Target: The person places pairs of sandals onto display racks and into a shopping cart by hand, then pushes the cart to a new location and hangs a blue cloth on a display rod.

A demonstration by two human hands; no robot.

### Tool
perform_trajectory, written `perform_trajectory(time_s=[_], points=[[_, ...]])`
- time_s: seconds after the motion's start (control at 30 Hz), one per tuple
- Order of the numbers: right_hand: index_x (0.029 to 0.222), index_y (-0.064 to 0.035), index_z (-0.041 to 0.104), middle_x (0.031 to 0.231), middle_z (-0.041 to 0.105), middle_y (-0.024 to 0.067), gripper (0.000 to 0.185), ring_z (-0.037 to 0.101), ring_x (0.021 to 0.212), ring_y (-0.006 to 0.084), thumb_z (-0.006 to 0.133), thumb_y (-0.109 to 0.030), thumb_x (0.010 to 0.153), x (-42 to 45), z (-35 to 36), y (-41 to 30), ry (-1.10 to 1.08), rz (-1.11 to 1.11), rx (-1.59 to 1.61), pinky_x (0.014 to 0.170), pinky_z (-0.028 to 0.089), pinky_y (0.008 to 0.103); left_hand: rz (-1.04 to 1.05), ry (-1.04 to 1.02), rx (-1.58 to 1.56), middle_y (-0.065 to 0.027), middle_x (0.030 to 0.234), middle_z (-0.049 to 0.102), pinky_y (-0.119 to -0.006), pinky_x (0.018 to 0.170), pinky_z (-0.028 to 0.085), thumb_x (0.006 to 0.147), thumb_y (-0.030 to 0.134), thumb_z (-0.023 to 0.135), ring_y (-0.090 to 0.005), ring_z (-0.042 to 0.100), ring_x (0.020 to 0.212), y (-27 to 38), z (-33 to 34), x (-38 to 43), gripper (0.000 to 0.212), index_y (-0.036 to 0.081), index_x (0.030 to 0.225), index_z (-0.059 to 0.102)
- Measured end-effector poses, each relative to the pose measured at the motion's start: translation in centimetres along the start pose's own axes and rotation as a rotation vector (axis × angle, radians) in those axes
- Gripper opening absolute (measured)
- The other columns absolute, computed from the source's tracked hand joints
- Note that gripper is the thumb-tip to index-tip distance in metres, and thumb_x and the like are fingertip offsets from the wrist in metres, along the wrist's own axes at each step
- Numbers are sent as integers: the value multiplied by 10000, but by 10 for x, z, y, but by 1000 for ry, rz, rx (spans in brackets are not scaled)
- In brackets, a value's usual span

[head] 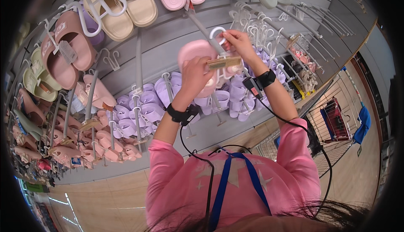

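A pair of pink slippers [195, 50] is before me at a grey metal display rod [202, 26]. My left hand [197, 75] grips the slippers from the left, its fingers near the label holder [224, 62] at the rod's front end. The thumb and fingers of my right hand [236, 42] pinch a white plastic hook [217, 34], which curves over the rod. Part of the slippers is hidden behind the label holder and my left hand.
Lilac slippers [153, 112] hang below on several rods, pink ones [109, 140] at the lower left. Beige slippers [143, 7] hang above. Empty white hangers [252, 26] crowd a rod at the right. A wire shopping cart [339, 90] stands at the right.
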State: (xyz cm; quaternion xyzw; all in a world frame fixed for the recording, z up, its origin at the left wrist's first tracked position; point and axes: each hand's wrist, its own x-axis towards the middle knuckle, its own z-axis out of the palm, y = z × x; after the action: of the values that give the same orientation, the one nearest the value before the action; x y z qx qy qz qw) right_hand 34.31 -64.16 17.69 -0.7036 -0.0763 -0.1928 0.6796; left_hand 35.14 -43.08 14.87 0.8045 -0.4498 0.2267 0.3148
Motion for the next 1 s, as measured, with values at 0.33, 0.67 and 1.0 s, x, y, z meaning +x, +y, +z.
perform_trajectory(time_s=[0.33,0.67,1.0], points=[[992,-29,577,863,622,110,174,617,778,232,556,-134,855,39,10,94,-99,-397,-446,690,484,321,-150,134,315,-108,809,579,-387,707,381,715,248,672,-283,568,776,-72,31,23,321,61,967,606],[1011,-49,572,1118,540,135,273,519,1045,315,613,-132,754,74,-17,121,-176,-529,-742,896,425,379,22,287,368,-187,923,569,-504,811,378,804,273,576,-308,539,921,-129,101,58,380,-15,1051,549],[876,-41,623,910,610,125,124,592,856,300,558,-102,790,-236,-164,129,442,-17,-754,759,468,371,275,-140,-378,-230,1216,422,-488,948,327,749,123,614,-400,414,1123,80,260,-41,417,7,1131,495]])
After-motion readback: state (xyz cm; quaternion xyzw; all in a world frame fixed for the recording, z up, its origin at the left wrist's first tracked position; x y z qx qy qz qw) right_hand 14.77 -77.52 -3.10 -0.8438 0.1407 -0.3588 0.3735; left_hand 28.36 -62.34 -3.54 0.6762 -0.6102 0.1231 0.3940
